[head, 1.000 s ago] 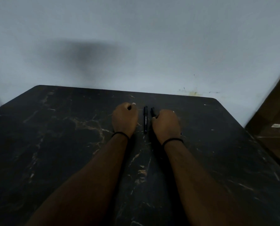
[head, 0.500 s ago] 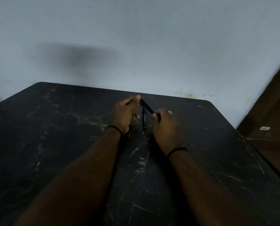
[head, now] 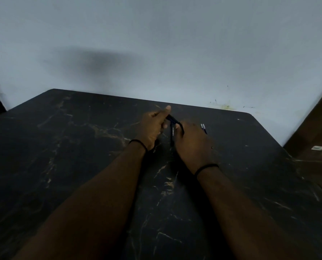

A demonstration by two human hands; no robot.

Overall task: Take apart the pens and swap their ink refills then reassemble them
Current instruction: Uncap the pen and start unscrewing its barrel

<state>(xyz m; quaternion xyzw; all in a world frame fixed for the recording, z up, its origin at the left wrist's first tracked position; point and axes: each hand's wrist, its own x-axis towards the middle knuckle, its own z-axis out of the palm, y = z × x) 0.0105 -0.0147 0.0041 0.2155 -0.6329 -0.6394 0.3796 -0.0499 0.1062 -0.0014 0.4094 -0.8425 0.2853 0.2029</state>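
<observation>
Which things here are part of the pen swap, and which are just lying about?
Part of the job:
- held pen, gripped at its ends by left hand and right hand
- second pen, lying on the table between the hands

Lying about:
- small pen-like items beyond the right hand, too unclear to identify

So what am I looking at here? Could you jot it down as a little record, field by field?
surface: dark marbled table
held pen: black pen, lifted, slanting between both hands
left hand: grips the pen's far end
right hand: grips its near end
second pen: lying on the table between the hands
other items: small pen-like pieces beyond the right hand, too small to identify
task stage: first pen not visibly apart yet
</observation>
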